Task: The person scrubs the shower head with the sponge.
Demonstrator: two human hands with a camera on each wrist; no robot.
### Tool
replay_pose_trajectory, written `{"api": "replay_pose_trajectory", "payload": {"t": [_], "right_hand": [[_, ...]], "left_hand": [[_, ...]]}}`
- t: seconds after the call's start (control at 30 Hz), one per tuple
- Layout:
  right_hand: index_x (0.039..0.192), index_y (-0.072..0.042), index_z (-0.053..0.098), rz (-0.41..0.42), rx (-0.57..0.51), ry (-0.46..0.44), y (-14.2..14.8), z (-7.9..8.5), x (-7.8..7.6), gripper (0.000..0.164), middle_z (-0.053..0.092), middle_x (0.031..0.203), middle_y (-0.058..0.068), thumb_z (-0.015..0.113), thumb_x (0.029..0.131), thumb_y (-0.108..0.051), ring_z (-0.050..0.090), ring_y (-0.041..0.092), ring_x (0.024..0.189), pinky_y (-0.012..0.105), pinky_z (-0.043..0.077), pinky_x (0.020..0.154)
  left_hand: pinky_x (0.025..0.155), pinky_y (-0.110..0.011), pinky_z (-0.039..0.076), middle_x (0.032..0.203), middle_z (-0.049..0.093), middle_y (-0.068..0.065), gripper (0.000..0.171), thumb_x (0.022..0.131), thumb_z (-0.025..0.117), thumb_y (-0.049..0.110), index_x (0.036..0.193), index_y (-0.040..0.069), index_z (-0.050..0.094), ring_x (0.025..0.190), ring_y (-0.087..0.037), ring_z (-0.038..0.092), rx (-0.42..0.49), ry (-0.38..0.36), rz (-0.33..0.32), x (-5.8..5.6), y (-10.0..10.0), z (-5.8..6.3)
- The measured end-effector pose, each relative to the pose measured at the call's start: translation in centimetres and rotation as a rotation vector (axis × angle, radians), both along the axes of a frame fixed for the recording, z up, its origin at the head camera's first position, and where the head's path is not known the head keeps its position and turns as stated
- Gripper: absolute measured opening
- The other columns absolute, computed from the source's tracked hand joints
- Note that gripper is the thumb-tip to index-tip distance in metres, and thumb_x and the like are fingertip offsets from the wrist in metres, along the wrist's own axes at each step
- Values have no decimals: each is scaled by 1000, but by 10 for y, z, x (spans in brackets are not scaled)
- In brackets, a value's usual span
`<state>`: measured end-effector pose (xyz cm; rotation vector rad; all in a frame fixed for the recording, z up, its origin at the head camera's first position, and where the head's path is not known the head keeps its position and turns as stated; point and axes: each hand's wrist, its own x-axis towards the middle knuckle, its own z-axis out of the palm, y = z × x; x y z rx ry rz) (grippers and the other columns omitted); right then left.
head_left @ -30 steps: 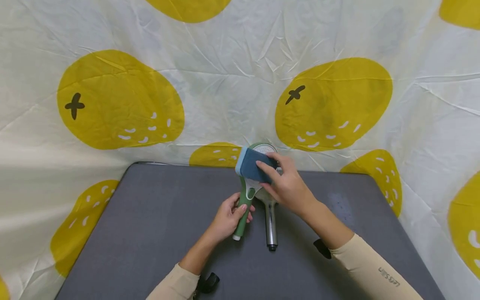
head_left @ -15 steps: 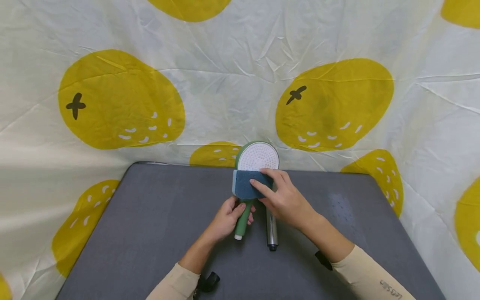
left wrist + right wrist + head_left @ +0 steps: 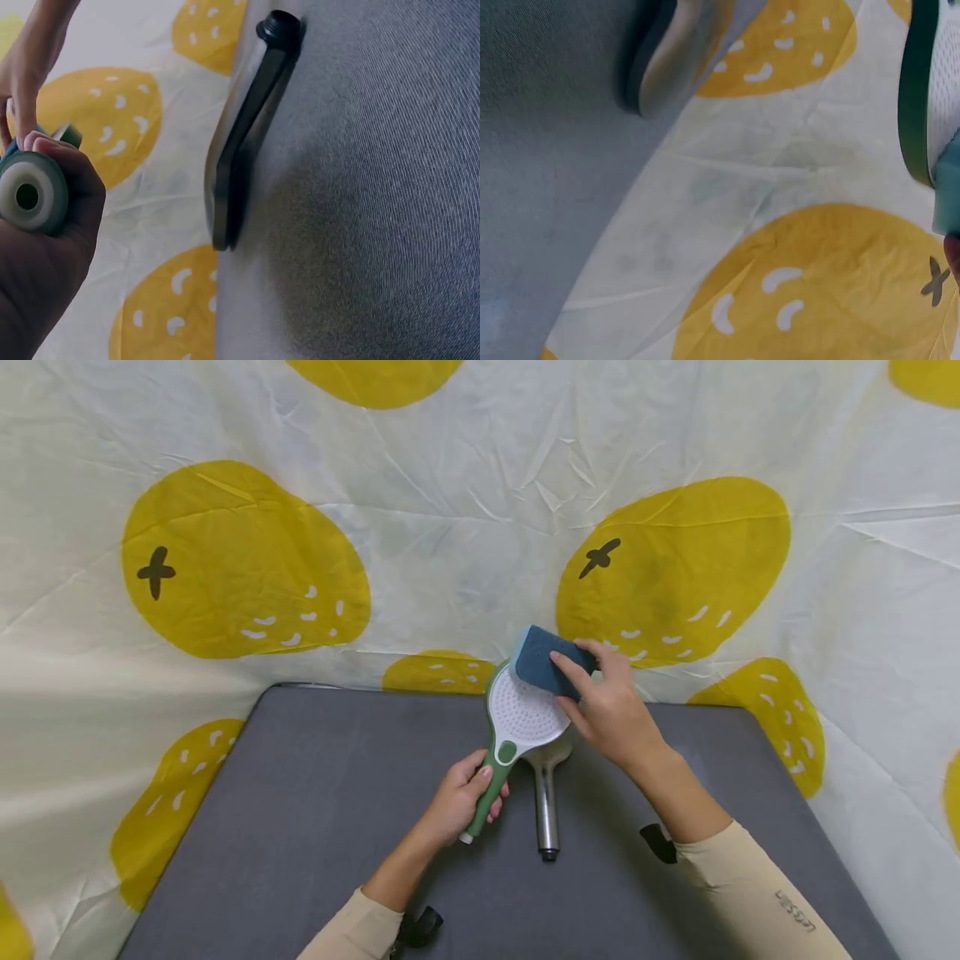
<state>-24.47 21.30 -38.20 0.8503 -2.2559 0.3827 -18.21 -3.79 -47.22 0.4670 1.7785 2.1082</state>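
Note:
My left hand (image 3: 459,797) grips the green handle of a shower head (image 3: 527,710), whose round white nozzle face is turned toward the head camera. In the left wrist view the handle's hollow white end (image 3: 28,196) pokes out of the fist. A blue sponge (image 3: 553,662) is pinched in my right hand (image 3: 618,710), over the upper right of the nozzle face. The right wrist view catches only the sponge's pale edge (image 3: 949,187) against the green rim, with a fingertip below it.
A second, chrome shower head (image 3: 547,802) lies on the grey table (image 3: 337,793) behind the green one, its head partly hidden. Right behind the table's far edge hangs a white cloth (image 3: 465,560) printed with yellow fruit.
The sponge went down across the nozzle face to its lower part, then back up to the upper right. The green shower head has tilted to the right, uncovering most of its face.

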Motion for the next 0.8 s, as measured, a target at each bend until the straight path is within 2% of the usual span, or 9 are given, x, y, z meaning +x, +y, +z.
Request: {"api": "replay_pose_trajectory", "payload": {"t": [0.17, 0.37, 0.53, 0.67, 0.8], "right_hand": [[138, -3, 62, -31, -24, -15, 5, 7, 1, 65, 50, 139, 36, 89, 80, -10, 48, 52, 126, 60, 50, 90], [137, -3, 62, -17, 39, -12, -7, 2, 13, 64, 51, 136, 36, 90, 80, -13, 51, 52, 122, 64, 48, 96], [137, -4, 62, 0, 121, -23, -21, -12, 32, 66, 51, 136, 34, 91, 79, -18, 53, 50, 113, 60, 52, 95], [136, -7, 65, 14, 166, -33, -31, -22, 47, 65, 53, 133, 31, 92, 79, -25, 55, 47, 104, 54, 56, 89], [136, -9, 65, 26, 192, -53, -36, -29, 60, 65, 55, 131, 29, 91, 80, -29, 56, 44, 102, 51, 56, 86]], "left_hand": [[45, -22, 50, 92, 58, -44, 30, 112, 36, 13, 117, -11, 53, 51, -13, 55, -85, 30, 56, 3, 2, 1], [41, -25, 50, 81, 61, -32, 27, 110, 39, 12, 108, -7, 58, 47, -16, 56, -141, 37, 125, 5, 3, 1], [38, -30, 51, 77, 63, -28, 23, 108, 43, 12, 116, -5, 58, 45, -17, 56, -165, 34, 130, 7, 1, -2], [39, -32, 52, 79, 64, -28, 22, 104, 52, 9, 120, -5, 54, 46, -17, 56, -172, 43, 125, 7, 0, -5], [41, -32, 52, 83, 64, -25, 26, 102, 54, 5, 126, -4, 51, 49, -20, 56, -154, 50, 103, 7, -1, -6]]}}
